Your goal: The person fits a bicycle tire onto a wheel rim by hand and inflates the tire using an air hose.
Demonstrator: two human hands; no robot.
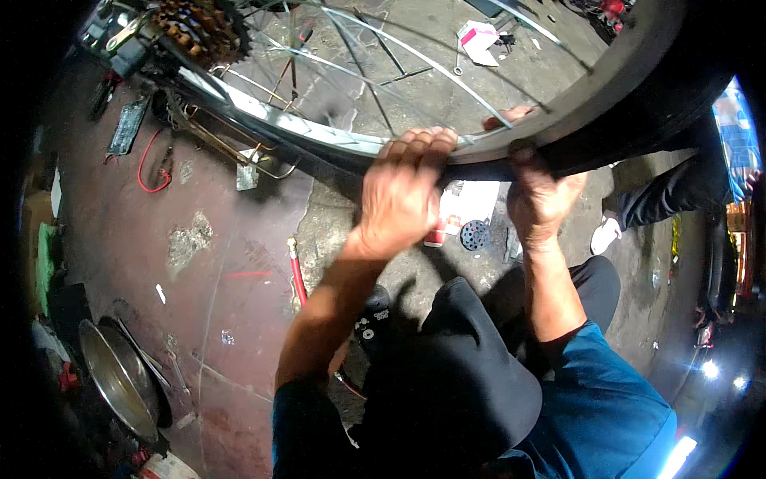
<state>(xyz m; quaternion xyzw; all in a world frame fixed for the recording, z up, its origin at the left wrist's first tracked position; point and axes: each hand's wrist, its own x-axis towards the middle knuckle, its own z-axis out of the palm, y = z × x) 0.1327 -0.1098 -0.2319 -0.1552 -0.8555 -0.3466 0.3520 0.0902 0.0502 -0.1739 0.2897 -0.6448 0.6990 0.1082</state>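
Observation:
A bicycle wheel with a pale rim (319, 132) and thin spokes spans the top of the view. Its black tire (638, 120) curves along the near side and up to the right. My left hand (405, 188) is closed over the near edge of rim and tire, fingers bent across the rim, slightly blurred. To its right, my right hand (545, 195) grips the tire, its thumb on the near side; fingertips show past the rim. A rusty sprocket cluster (199, 32) sits at the wheel's hub, upper left.
Below the wheel lie a round black disc with holes (474, 235) and a red can (436, 233). A red hose (297, 275) runs left of my left forearm. A metal bowl (120, 379) sits lower left. Another person's dark-trousered leg (666, 191) is at right. A pink-white box (479, 41) lies beyond.

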